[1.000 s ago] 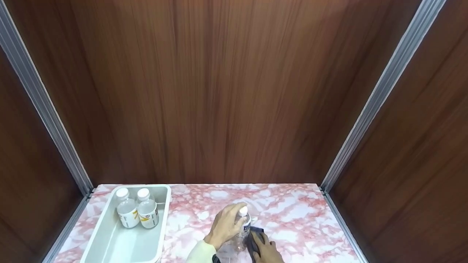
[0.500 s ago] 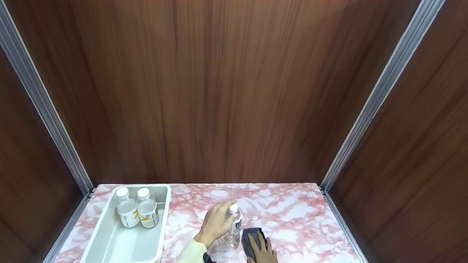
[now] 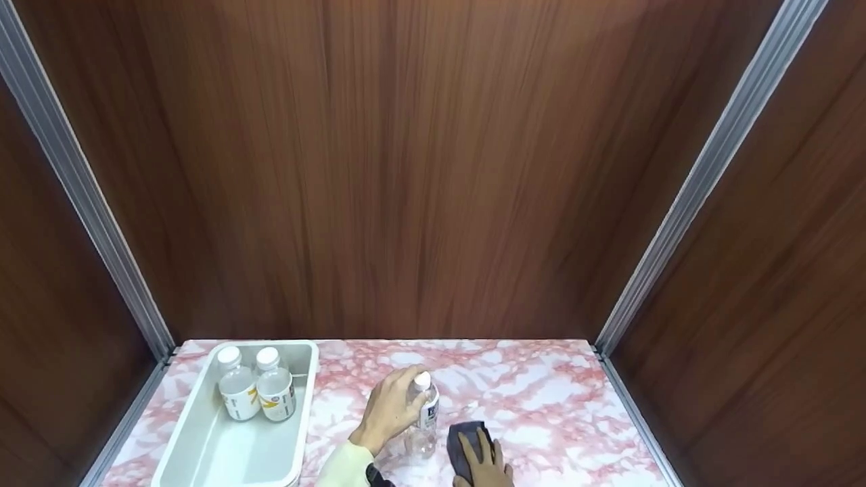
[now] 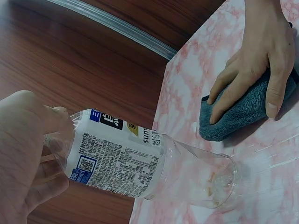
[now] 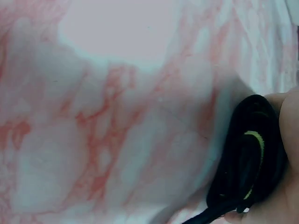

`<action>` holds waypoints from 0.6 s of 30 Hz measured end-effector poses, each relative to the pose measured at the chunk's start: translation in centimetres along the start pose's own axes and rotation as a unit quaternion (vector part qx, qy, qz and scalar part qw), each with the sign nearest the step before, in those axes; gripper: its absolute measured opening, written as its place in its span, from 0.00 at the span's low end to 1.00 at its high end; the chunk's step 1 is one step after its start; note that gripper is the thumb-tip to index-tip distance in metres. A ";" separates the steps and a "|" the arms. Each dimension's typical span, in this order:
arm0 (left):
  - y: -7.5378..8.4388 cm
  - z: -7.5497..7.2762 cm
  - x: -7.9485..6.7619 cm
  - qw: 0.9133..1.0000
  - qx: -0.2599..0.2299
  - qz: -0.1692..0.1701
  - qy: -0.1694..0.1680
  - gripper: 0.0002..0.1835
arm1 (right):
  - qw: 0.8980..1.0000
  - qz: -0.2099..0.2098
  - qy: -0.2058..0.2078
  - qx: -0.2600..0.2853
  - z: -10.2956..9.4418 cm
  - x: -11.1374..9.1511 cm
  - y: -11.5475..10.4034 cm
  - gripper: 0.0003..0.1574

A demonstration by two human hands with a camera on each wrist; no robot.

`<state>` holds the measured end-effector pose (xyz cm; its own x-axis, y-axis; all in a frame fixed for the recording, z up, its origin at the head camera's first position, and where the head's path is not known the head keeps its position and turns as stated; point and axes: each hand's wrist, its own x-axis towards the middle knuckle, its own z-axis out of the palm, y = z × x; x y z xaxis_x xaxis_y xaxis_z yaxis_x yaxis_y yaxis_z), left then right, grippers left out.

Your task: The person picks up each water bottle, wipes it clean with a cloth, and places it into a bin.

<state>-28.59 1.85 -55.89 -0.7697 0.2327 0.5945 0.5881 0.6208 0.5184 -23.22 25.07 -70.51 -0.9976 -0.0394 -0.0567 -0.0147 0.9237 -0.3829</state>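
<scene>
My left hand [image 3: 390, 408] grips a clear plastic bottle [image 3: 424, 419] around its upper part, just below the white cap. In the left wrist view the bottle's printed label [image 4: 119, 156] faces the camera, and its clear base is close over the marbled tabletop. To the right, my right hand [image 3: 488, 467] holds a folded dark grey-blue cloth [image 4: 243, 112] down against the tabletop. Fingers lie over the cloth's top with the thumb along its near side. The right wrist view catches only a dark part of the cloth [image 5: 247, 154] beside the hand.
At the left stands a white plastic tray [image 3: 233, 460], with two white-capped, labelled bottles [image 3: 275, 394] upright at its far end. The pink-and-white marbled table [image 3: 541, 392] is bounded by brown wood-grain panels [image 3: 406, 169] and metal corner rails [image 3: 710, 155].
My left hand has carried the bottle leftward, away from the cloth. The right hand has lowered the cloth from beside the bottle flat onto the table.
</scene>
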 end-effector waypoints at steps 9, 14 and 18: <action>-0.2 -1.1 0.4 1.000 -0.002 -0.011 0.005 0.21 | 0.996 -0.075 0.039 0.032 -3.7 -0.5 -2.1 0.47; -0.6 -2.1 0.7 1.000 0.002 -0.013 0.000 0.21 | 0.989 -0.128 0.057 0.046 -6.2 -0.7 -4.1 0.47; -0.8 -2.9 0.8 1.000 0.013 -0.007 -0.003 0.21 | 0.985 -0.157 0.052 0.056 -7.8 -0.7 -5.9 0.48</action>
<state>-28.93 -0.64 -53.99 -0.7792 0.2293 0.5833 0.5712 0.6429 0.5103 -22.94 22.58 -61.00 -0.9467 -0.2716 0.1731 -0.3217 0.8237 -0.4669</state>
